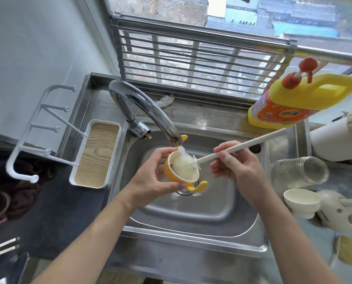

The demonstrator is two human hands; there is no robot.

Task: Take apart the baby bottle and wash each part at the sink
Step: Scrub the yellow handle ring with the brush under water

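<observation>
Step in hand: scrubbing the bottle's yellow collar (171, 176) under the tap (148, 107). The left hand (150, 179) holds the collar over the sink (191, 220), just below the spout, with fingers and thumb curled round its wall and the open end tilted up into the water (181, 152). The right hand (234, 167) pinches the handle of the brush (204, 159) between thumb and fingers, partway along. The bristle head sits inside the collar. Judgement: for a sound result the brush should be twisted and run round the inner wall and rim. The collar should be rotated in the left hand so that the two side handles and the patch under the fingers are rinsed as well. A firm grip is needed, since a wet collar is likely to slip toward the drain (183, 192) directly beneath. Containers: the collar holds the bristles and the falling water. On the counter (306, 244) to the right a clear glass bottle (300, 171) lies on its side; whether water remains in it cannot be told. Near it a cream cup (302, 201) stands mouth up, with nothing visible inside. A yellow soap jug (294, 103) stands at the sink's back right corner, its fill level hidden. A white tray (120, 140) with a wood-grain floor sits left of the sink.
</observation>
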